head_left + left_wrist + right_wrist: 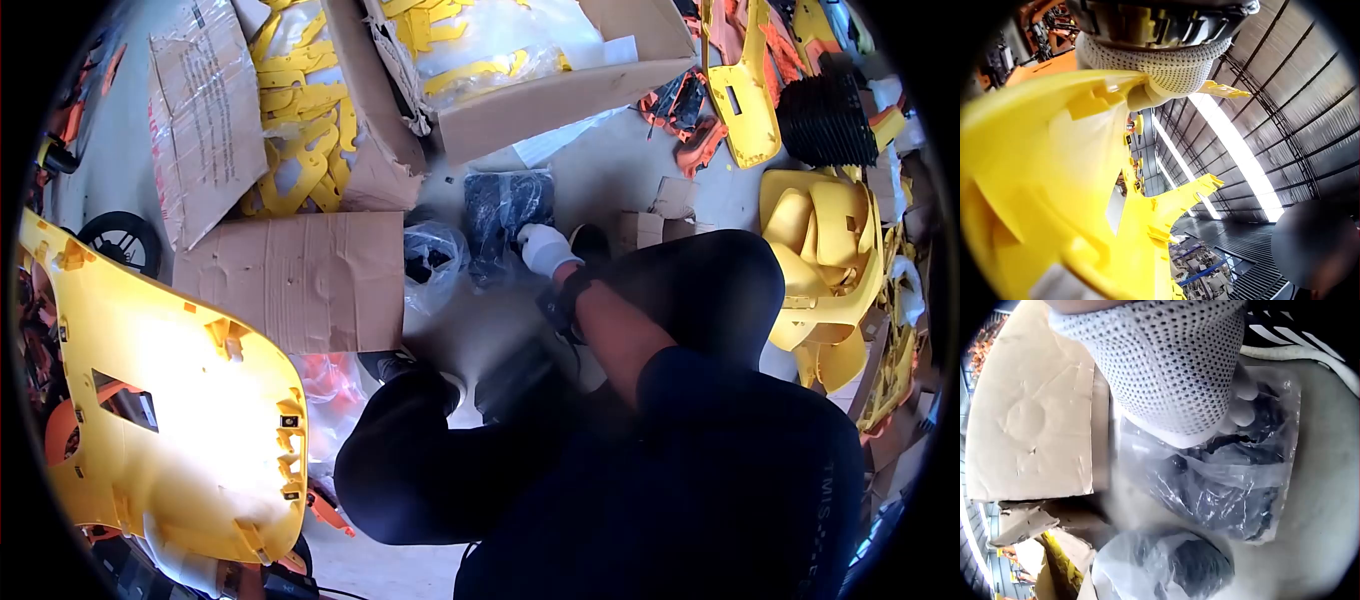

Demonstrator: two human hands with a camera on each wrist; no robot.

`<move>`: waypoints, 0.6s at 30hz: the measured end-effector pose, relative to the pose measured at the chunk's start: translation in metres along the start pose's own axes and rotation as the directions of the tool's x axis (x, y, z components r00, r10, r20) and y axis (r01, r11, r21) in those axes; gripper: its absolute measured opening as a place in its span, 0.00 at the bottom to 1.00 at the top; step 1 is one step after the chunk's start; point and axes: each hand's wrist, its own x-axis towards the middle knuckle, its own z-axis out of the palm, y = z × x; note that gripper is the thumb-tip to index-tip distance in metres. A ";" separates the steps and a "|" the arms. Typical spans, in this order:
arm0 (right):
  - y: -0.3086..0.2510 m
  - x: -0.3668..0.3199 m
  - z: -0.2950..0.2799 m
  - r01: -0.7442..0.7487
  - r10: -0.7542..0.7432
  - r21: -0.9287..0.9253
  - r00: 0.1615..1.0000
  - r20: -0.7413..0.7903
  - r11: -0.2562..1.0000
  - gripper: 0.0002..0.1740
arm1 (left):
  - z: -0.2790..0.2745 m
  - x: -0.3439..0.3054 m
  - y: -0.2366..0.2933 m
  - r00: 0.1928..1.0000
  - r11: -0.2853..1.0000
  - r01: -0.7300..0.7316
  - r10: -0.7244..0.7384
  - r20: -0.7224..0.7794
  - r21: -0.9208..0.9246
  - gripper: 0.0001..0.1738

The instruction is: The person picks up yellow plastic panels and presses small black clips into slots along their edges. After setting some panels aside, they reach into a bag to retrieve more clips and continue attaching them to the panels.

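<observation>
The large yellow panel (190,400) (1041,162) stands tilted at the left in the head view. My gloved left hand (185,560) (1166,72) grips its edge, with the thumb side against the plastic; the other fingers are partly hidden. On the floor ahead lies a clear plastic bag of dark parts (505,205) (1235,494). My gloved right hand (545,250) (1172,375) holds this bag near its side, fingertips curled at the film. Beside it is a second, rounder clear bag with dark contents (432,262) (1160,565).
Open cardboard boxes (550,105) with yellow parts stand ahead, one flap (290,275) reaching toward the bags. Stacked yellow shells (820,240) and a black ribbed stack (825,120) are at the right. A black wheel (120,243) lies left. My shoes flank the bags.
</observation>
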 end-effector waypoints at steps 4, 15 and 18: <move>-0.032 -0.003 -0.028 0.052 -0.022 0.207 0.990 -0.140 0.977 0.14 | -0.035 0.013 -0.066 1.000 0.999 0.022 -0.022 0.019 -0.027 0.31; -0.013 -0.011 0.000 -0.081 0.076 0.042 0.992 0.102 0.996 0.16 | 0.007 0.024 -0.032 0.940 0.956 0.280 -0.293 -0.178 -0.093 0.25; -0.025 -0.021 -0.014 -0.107 0.103 0.032 0.989 0.108 0.994 0.16 | 0.025 0.017 -0.017 0.927 0.949 0.299 -0.314 -0.204 -0.102 0.24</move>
